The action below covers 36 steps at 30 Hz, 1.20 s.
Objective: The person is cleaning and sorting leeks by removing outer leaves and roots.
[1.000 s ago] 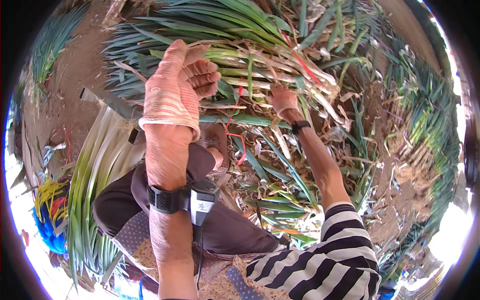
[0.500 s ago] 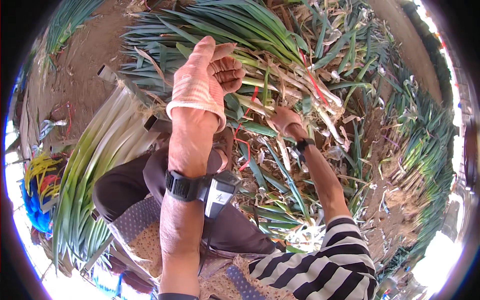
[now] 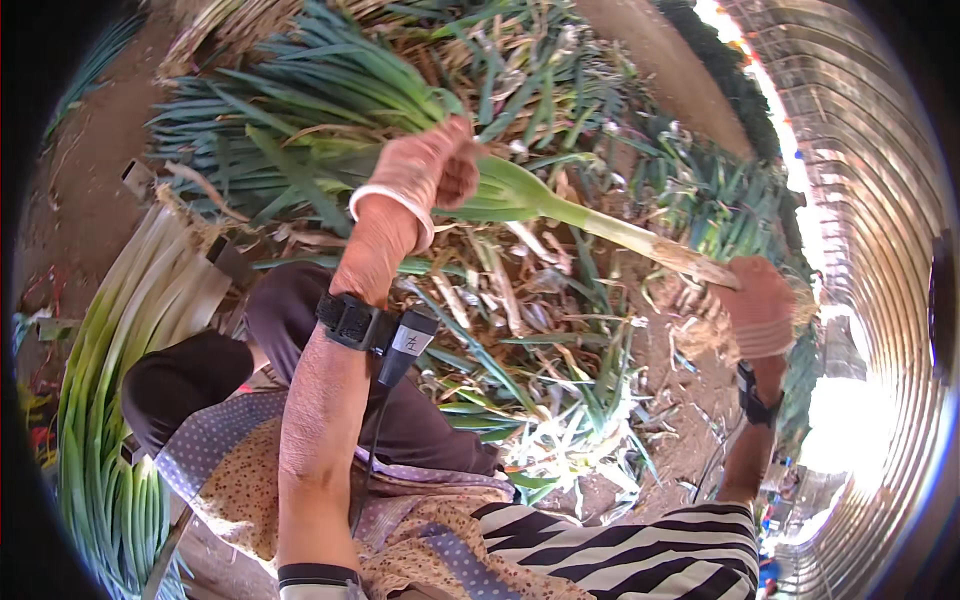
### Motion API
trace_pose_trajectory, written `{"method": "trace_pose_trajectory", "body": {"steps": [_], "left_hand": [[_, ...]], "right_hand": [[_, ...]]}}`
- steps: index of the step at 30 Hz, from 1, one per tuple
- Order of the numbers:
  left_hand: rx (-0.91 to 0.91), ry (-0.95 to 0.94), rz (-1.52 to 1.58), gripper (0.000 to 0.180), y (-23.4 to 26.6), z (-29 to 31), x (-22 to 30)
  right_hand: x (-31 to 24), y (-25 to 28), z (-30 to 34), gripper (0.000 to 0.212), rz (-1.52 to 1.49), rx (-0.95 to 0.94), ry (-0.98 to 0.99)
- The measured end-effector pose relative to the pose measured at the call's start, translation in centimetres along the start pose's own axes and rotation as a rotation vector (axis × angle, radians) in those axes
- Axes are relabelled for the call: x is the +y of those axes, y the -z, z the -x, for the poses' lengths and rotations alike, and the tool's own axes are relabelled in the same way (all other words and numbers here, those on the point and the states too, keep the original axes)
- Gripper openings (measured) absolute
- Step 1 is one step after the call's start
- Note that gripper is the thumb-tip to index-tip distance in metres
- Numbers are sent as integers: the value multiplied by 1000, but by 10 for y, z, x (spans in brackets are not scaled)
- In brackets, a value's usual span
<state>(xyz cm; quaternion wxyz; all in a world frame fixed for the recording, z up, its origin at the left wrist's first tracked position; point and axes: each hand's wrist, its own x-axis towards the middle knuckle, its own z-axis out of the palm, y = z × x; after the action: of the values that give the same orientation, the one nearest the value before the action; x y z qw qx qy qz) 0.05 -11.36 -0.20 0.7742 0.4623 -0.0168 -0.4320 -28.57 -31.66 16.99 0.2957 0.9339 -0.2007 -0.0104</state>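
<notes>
Head view puts my left hand (image 3: pixel 425 170) raised in front of me, its grip closed around the green leafy part of a leek (image 3: pixel 560 205). My right hand (image 3: pixel 762 305) has its grip wrapped on the pale root end of the same leek, so the stalk runs slanted between the 2 grips, clear of the ground. Beyond the left grip lies a heap of uncleaned leeks (image 3: pixel 300 110). Below and outward of the left grip, a row of trimmed leeks (image 3: pixel 130 360) lies side by side. Under the stalk, dry peelings (image 3: pixel 520 290) cover the soil.
</notes>
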Motion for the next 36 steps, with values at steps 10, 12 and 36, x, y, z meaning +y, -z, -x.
{"method": "trace_pose_trajectory", "body": {"steps": [10, 12, 36], "left_hand": [[-950, 169, -337, 43, -63, 16, -103], [-739, 123, -95, 41, -78, 23, -87], [-299, -383, 477, 54, -2, 5, -29]], "right_hand": [[63, 112, 142, 38, -246, 406, -199], [44, 97, 159, 38, -401, 398, -243], [-233, -85, -114, 24, -2084, 171, -461]]}}
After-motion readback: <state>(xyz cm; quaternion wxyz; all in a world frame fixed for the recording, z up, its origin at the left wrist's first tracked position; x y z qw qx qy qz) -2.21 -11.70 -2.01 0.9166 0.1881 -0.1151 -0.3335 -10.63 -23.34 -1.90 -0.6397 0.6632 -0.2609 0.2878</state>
